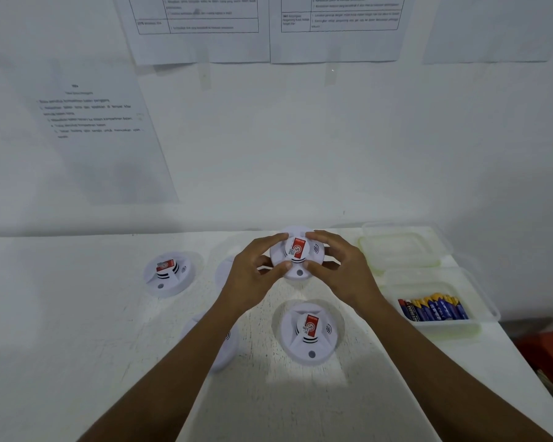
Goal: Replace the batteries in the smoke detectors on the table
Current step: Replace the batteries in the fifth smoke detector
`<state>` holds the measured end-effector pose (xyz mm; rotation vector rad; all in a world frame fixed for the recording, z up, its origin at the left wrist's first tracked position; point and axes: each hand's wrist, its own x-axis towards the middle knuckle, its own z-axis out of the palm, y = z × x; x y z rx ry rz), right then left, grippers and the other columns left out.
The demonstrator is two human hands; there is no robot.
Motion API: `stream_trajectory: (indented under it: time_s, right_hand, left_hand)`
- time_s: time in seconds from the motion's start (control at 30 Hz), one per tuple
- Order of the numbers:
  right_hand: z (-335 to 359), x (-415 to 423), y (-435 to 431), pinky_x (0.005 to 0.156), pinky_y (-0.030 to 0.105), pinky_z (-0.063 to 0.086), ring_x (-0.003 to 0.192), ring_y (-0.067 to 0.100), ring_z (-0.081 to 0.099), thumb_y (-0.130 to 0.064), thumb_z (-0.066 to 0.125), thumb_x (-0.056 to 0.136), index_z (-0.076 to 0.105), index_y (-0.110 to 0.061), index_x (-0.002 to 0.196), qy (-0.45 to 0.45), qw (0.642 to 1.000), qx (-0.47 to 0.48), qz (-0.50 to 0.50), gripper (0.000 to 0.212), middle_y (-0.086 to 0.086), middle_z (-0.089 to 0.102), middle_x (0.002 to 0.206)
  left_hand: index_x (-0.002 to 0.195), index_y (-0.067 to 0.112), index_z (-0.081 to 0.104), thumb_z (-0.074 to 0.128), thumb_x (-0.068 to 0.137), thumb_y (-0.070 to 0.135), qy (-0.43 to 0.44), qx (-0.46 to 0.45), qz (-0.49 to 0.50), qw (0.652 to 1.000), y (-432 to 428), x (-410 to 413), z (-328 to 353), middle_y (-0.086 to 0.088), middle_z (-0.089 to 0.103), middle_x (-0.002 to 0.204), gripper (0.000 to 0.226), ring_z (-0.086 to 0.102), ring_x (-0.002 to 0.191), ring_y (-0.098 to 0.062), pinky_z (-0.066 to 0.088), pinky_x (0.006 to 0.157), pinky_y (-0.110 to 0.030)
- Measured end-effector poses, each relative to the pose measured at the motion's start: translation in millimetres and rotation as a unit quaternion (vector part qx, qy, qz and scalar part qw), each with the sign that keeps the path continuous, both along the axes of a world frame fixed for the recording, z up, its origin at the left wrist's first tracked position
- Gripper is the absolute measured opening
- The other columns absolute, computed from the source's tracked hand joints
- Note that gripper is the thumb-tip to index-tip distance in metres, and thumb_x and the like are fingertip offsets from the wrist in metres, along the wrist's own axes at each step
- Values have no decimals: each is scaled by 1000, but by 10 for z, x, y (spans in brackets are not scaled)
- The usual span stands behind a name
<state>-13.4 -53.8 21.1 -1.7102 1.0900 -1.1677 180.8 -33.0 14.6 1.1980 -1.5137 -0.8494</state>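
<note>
A round white smoke detector (297, 250) with a red label is held near the back of the white table (77, 314). My left hand (253, 272) grips its left rim and my right hand (345, 269) grips its right rim, fingers curled round it. Another detector (310, 333) lies face up in front of it. A third detector (166, 272) sits at the left. Two more are partly hidden, one detector (224, 272) behind my left hand and one detector (227, 346) under my left forearm. Several batteries (433, 309) lie in a clear tray (479, 307) at the right.
A second clear plastic tray (403, 247) stands behind the battery tray, against the white wall. Printed paper sheets (103, 129) hang on the wall. The table's right edge runs past the trays, with a red object (546, 349) beyond it.
</note>
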Motion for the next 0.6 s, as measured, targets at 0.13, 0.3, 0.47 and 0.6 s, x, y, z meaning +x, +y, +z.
stream_trajectory:
  time_s: [0.13,0.3,0.47,0.6]
  right_hand:
    - [-31,-11,-27,78,16,54,107,-1,61,-9,77,81,64,-23,124,7,1000,2,-5,47,-8,59,128]
    - [-34,-37,-40,78,17,55,109,2,61,-8,77,80,63,-18,125,1,1000,6,-2,48,-6,60,128]
    - [-46,-47,-45,79,15,54,109,4,61,-7,76,82,62,-19,125,2,1000,5,-4,47,-5,61,127]
    - [-71,-61,-47,82,18,55,109,5,62,-8,76,82,62,-18,126,8,1000,10,-9,47,-6,61,127]
  left_hand:
    - [120,41,54,73,84,23,9,-6,-2,1000,-9,-18,-1,6,60,125,45,66,103,-12,55,75,-19]
    - [121,40,54,74,83,20,10,-10,-9,1000,-32,-35,-8,8,60,124,48,65,104,-10,55,73,-18]
    - [117,45,52,73,84,17,6,-10,-12,1000,-41,-62,-7,17,58,120,49,64,104,-7,53,73,-15]
    - [121,37,53,72,84,17,5,-6,-14,1000,-50,-70,-38,13,57,121,46,64,103,-10,54,73,-16]
